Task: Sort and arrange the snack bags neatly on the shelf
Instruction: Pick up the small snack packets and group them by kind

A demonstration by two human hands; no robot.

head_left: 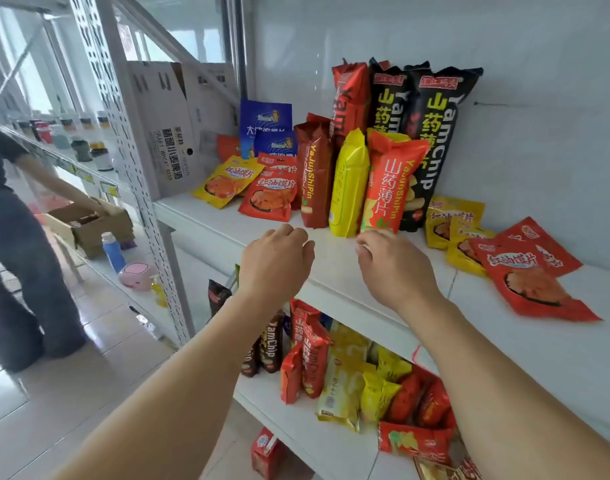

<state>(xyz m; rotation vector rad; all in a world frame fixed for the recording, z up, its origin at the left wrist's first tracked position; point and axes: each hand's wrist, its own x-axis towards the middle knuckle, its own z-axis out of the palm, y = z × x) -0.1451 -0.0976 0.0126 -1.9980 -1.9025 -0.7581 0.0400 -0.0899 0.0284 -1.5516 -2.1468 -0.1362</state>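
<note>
Tall snack bags stand upright on the white shelf [227, 226]: a dark red one [312, 174], a yellow one [348, 185], an orange one [390, 181], with black YamChip bags [435, 133] behind them. Flat red and yellow pouches [272, 195] lie to their left. More flat pouches [525, 271] lie loose at the right. My left hand [276, 261] hovers in front of the dark red bag with loosely curled fingers and holds nothing. My right hand [393, 261] hovers just below the orange bag, fingers loosely curled and holding nothing.
A cardboard beer box [168, 133] and blue bags [265, 123] stand at the shelf's back left. The lower shelf [296, 434] holds several mixed snack bags. Another person [16, 237] bends over a carton [92, 226] on the neighbouring rack at the left.
</note>
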